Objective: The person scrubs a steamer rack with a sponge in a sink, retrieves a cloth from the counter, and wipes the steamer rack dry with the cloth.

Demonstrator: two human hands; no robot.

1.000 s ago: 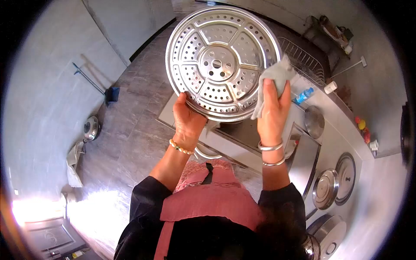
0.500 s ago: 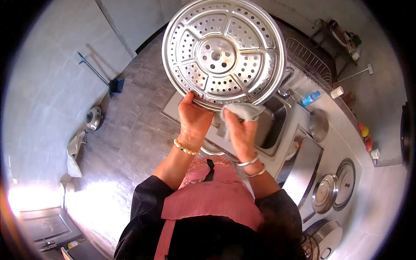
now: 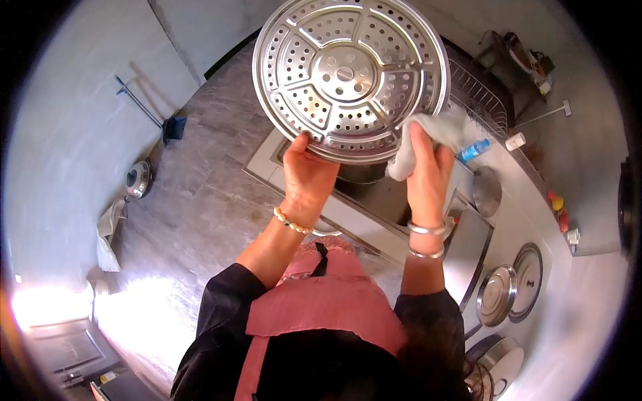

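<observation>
A round metal steamer tray with many holes is held up in front of me, its perforated face toward the camera. My left hand grips its lower left rim, thumb on the front and the other fingers hidden behind. A beaded bracelet circles that wrist. Against the lower right rim, my right hand holds a pale grey cloth, fingers closed on it. Two silver bangles sit on the right wrist.
Behind the tray lies a counter with a sink. To the right are a blue bottle, a wire rack, a white cup and metal lids. A dustpan and a lidded pot are at the left.
Since half a second ago, my right hand and the cloth have moved from the tray's bottom edge to its lower right rim. The tray has shifted slightly right and turned a little.
</observation>
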